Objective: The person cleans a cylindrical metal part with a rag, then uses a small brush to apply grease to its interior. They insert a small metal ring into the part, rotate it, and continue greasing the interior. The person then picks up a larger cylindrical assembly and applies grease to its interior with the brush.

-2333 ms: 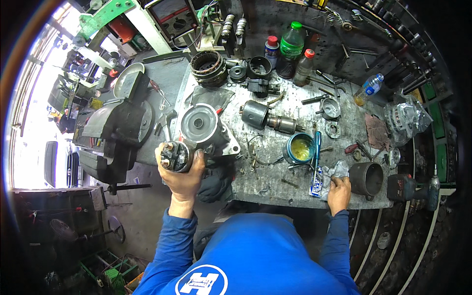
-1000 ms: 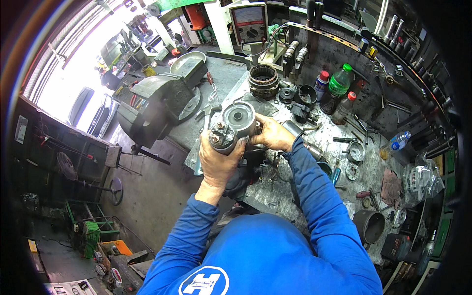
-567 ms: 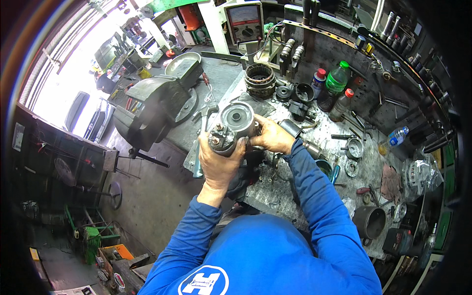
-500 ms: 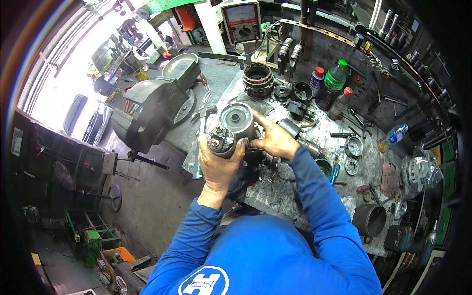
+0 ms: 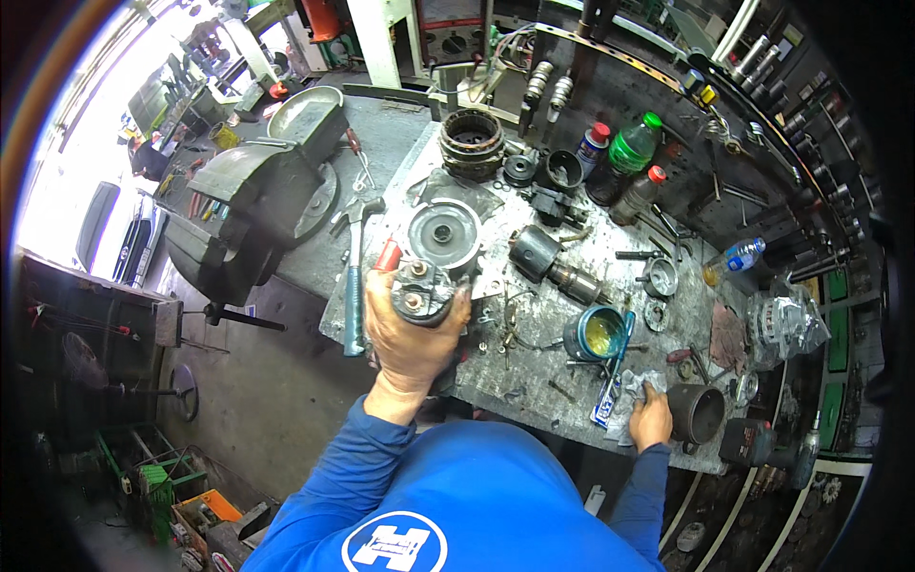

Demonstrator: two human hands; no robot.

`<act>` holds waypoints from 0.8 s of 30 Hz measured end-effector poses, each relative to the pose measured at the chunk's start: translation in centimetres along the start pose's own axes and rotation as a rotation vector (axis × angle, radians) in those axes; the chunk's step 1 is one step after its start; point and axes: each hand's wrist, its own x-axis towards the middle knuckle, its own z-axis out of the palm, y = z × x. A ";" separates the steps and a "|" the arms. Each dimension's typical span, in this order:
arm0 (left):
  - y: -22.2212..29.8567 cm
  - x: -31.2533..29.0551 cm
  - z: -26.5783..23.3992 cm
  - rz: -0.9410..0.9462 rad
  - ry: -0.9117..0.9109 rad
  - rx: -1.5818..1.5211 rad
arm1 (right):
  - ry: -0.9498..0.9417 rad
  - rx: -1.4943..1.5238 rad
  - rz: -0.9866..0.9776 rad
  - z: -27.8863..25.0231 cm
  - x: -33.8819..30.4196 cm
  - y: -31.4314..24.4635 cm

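Observation:
My left hand (image 5: 410, 334) is closed around the lower end of a starter motor (image 5: 444, 234), tilted over the bench. Its round metal housing faces up, and the solenoid end with two copper terminal studs sits above my palm. Beyond my fingertips shows a red piece (image 5: 389, 255), its kind unclear. To the left lies a claw hammer (image 5: 355, 276) with a blue-green grip. My right hand (image 5: 652, 419) is far to the right at the bench's front edge, its fingers closed on a crumpled white rag (image 5: 624, 431). Beside the rag stands an open tin of yellowish grease (image 5: 602, 336).
A bench vise (image 5: 238, 195) stands at the left. Behind the starter are a ring-shaped stator (image 5: 472, 143) and several bottles, including a green one (image 5: 634, 148). An armature (image 5: 577, 282) lies mid-bench. A hollow metal cylinder (image 5: 696, 414) sits right of my right hand.
My right hand has left the starter motor and moved right and nearer to the white rag. My left hand still holds the starter. The view has shifted, with the bench appearing farther left.

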 end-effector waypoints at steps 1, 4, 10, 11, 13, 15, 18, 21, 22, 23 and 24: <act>-0.1 0.1 0.0 0.012 -0.001 -0.014 | 0.106 0.051 -0.016 1.5 -0.5 0.4; -0.3 0.1 0.0 0.027 0.013 -0.053 | 0.204 0.209 0.076 4.2 -0.6 1.7; -0.3 -0.2 0.1 0.002 0.018 0.005 | 0.281 0.306 0.001 4.6 -0.6 2.7; -0.3 -0.3 0.2 -0.006 0.025 0.005 | 0.308 0.328 -0.126 4.6 -0.7 2.8; -0.4 -0.5 0.4 -0.050 0.030 -0.024 | 0.217 0.170 -0.044 4.8 -0.5 2.8; -0.6 -0.5 0.5 -0.017 0.044 -0.033 | 0.251 0.199 -0.030 4.9 0.0 2.8; -0.5 -0.6 0.5 -0.097 0.021 -0.051 | 0.222 0.187 0.016 4.3 0.9 2.4; -0.3 -0.4 0.3 -0.057 0.020 -0.035 | 0.113 0.097 0.084 2.1 1.2 1.2; -0.2 -0.3 0.2 -0.059 0.015 -0.041 | 0.157 0.139 0.077 1.2 1.0 0.4; 0.0 -0.3 0.2 -0.054 0.016 -0.018 | 0.211 0.192 0.064 0.2 0.7 -0.5; 0.1 -0.3 0.1 -0.056 0.019 -0.019 | 0.236 0.276 0.050 -0.9 0.6 -1.5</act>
